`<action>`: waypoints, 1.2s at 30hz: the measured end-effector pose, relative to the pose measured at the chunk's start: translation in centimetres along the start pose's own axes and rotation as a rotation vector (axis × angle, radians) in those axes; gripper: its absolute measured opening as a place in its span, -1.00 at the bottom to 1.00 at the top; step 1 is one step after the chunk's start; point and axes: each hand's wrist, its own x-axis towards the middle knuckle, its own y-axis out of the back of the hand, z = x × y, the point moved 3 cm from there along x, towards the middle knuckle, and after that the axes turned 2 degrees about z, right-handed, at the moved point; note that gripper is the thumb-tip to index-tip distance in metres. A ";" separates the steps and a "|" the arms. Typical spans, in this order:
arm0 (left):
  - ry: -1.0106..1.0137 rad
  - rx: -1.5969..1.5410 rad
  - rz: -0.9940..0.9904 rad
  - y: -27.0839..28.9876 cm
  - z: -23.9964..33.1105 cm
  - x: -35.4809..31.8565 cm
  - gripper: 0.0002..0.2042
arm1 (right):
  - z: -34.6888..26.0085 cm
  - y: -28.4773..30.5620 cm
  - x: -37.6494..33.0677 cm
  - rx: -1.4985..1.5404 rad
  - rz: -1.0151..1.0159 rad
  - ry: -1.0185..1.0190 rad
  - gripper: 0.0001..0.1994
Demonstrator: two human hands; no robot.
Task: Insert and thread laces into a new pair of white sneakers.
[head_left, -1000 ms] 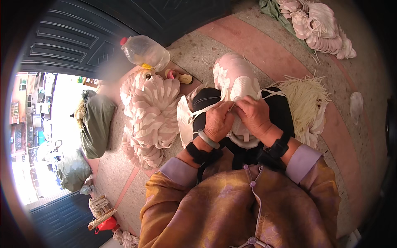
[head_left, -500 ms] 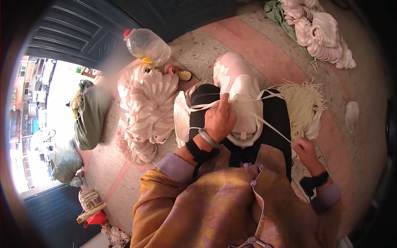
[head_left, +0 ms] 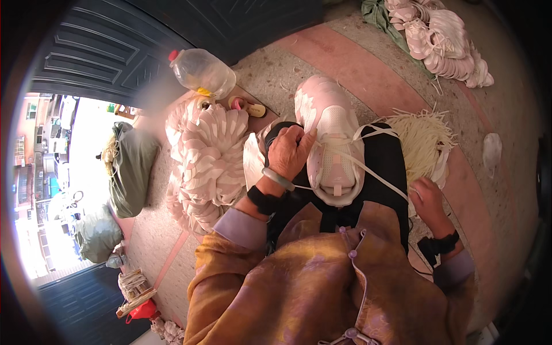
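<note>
Pale sneaker [head_left: 333, 144] on lap, touching left hand [head_left: 290, 152], lace [head_left: 368, 169] toward right hand [head_left: 428, 201].

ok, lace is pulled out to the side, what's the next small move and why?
Probably bring the right hand back to the shoe and feed the lace through an eyelet. The lace runs taut from the shoe's front to that hand, while the left hand steadies the shoe on the lap.

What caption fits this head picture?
Left hand steadies a pink shoe while the right hand pulls its white lace tight.
</note>
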 end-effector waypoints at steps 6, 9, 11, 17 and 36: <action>0.277 -0.140 -0.326 -1.4 -1.3 0.0 -0.75 | -8.1 -1.3 6.6 0.173 0.188 0.283 -0.76; 0.216 -0.266 -0.327 -1.2 -1.4 -0.3 -0.80 | -9.6 -2.9 7.6 0.132 0.108 0.289 -0.64; 0.192 -0.288 -0.318 -0.8 -1.0 -0.3 -0.82 | -9.6 -3.9 8.0 0.099 0.039 0.213 -0.56; 0.162 -0.132 -0.435 -0.7 -0.9 -0.1 -0.90 | -9.3 -5.0 8.5 0.290 0.020 0.007 -0.66; -0.247 0.102 -0.157 1.5 2.7 1.9 -0.87 | -9.1 -3.3 8.2 0.498 -0.003 -0.015 -0.90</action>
